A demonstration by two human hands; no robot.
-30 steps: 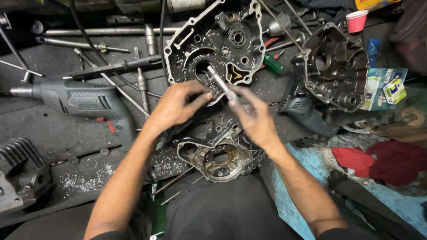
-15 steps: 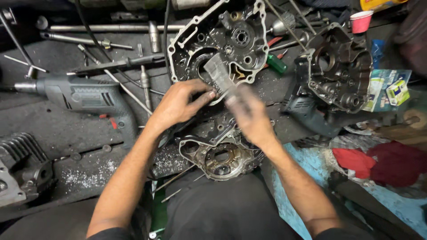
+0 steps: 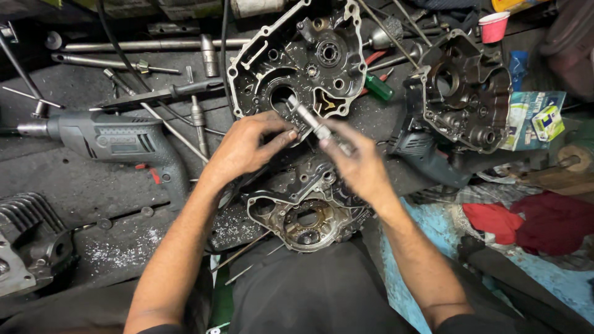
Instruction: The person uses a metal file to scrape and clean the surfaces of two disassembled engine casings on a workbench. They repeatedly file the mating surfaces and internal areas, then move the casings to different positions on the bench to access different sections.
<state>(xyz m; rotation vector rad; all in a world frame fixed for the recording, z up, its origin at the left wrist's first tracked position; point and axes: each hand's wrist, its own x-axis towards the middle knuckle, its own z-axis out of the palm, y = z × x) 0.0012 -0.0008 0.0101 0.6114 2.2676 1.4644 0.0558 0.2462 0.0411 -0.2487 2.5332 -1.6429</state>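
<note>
Head view, and your bench is crowded on every side. The big crankcase half [image 3: 303,62] lies flat just beyond your hands, its pale gasket edge running close to your knuckles. A second dark engine case [image 3: 465,93] stands to the right, with a blue power tool [image 3: 427,148] lying against its near side. To the left, the grey electric drill [image 3: 117,141] lies on its side, and long steel rods [image 3: 142,44] and a socket extension [image 3: 197,114] fill the mat behind it. A finned cylinder [image 3: 28,238] sits at the far left edge. Below your hands, a rusty engine cover [image 3: 306,216] rests near your lap. Red rags [image 3: 538,219] pile up on the right. The only free room is the small gap right over the middle, where your hands are working.

The metal shaft [image 3: 318,128] you're handling is a short, silvery bar, tilted from upper left to lower right, hovering above the lower edge of the crankcase half. Its finer detail is blurred.

Your left hand [image 3: 244,148] is curled, thumb and fingertips pinching the shaft's upper end. Your right hand [image 3: 359,164] is closed around the lower end, fingers wrapped, gripping it firmly.
</note>
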